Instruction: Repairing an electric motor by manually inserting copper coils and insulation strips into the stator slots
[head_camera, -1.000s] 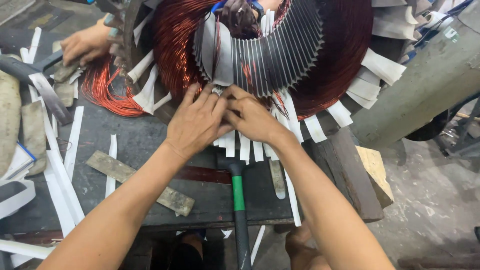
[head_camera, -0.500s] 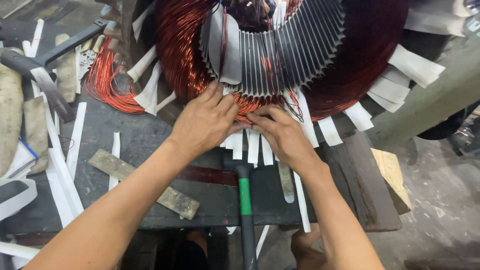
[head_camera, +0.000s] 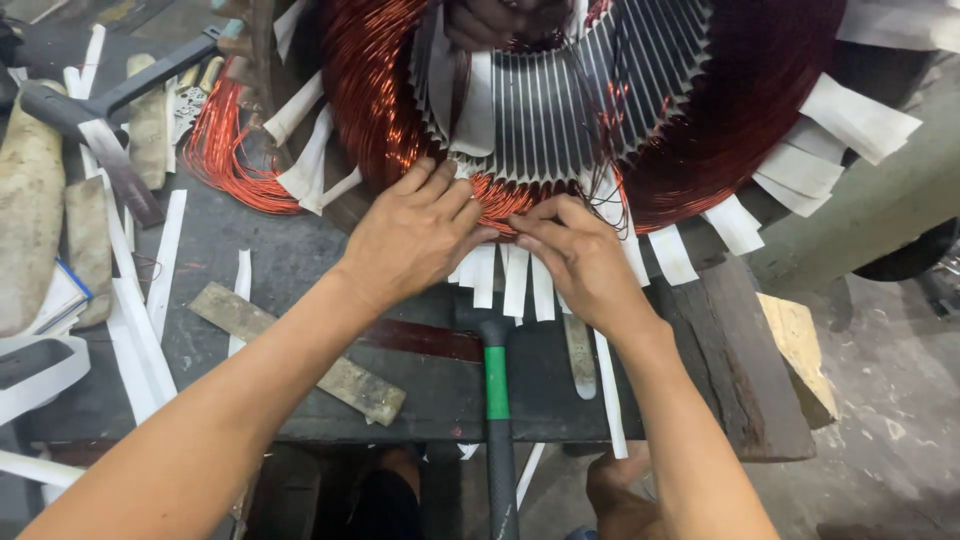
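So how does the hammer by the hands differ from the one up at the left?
The near hammer has a black handle with a green band and lies pointing toward the person, its head hidden under the white paper strips. The far hammer is dark all over, lies slanted, head exposed. Both rest on the dark workbench, unheld.

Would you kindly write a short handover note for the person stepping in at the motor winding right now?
Left hand: fingers on the copper winding at the lower edge, beside the white paper strips.
Right hand: fingertips pinching those strips.
Hammer with a green band lies on the bench below the hands; a wooden wedge lies to the left.
Done: many strips sit in slots.
Left: the strips under the hands are not yet tucked.
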